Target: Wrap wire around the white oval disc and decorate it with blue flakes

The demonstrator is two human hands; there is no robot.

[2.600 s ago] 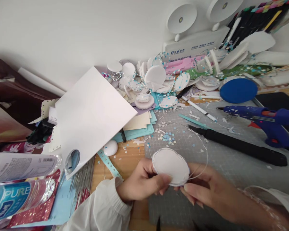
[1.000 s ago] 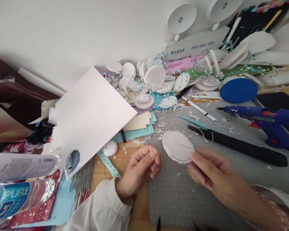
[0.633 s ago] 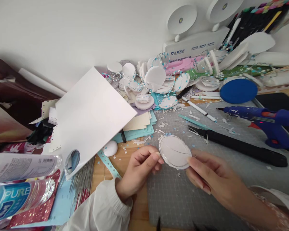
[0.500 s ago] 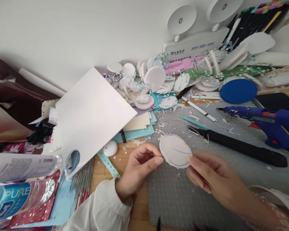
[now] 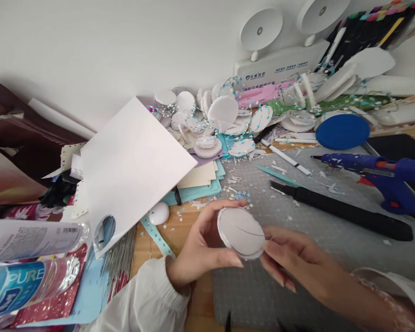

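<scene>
Above the grey cutting mat (image 5: 297, 258) on the cluttered surface, both hands hold a white foam disc (image 5: 241, 232). The left hand (image 5: 204, 249) has its grip closed on the disc's left rim, and the right hand (image 5: 297, 265) pinches its right edge. The disc looks light, thin and easily dented, best held by the rim; what seems a fine wire edges it.

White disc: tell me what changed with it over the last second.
The left hand was off the white disc and has now closed on its left edge; the right hand still holds the right edge. The disc came down and left, toward the person. The glue gun and black knife stayed put.
</scene>
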